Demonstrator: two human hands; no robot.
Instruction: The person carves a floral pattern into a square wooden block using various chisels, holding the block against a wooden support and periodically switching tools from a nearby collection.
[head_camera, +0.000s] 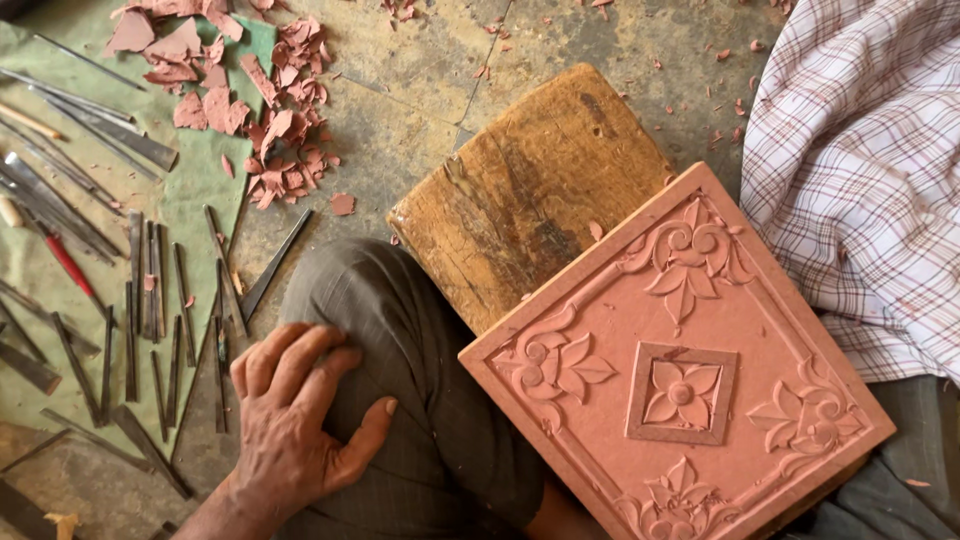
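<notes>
Left hand (295, 420) lying released, fingers spread, on trousered knee (420, 400) beside carved pink tile (680, 385) leaning on wooden block (530, 190); right hand being out of view.

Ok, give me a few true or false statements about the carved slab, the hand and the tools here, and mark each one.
1. The left hand rests on the person's trousered knee. True.
2. The left hand holds a chisel. False: it is empty, and the chisels lie on the floor beside it.
3. The carved slab leans on a wooden block. True.
4. The slab is plain and smooth. False: it carries flower and scroll carving with a square flower panel in the middle.
5. The stone chips are piled on top of the slab. False: they lie on the floor at the upper left.
</notes>
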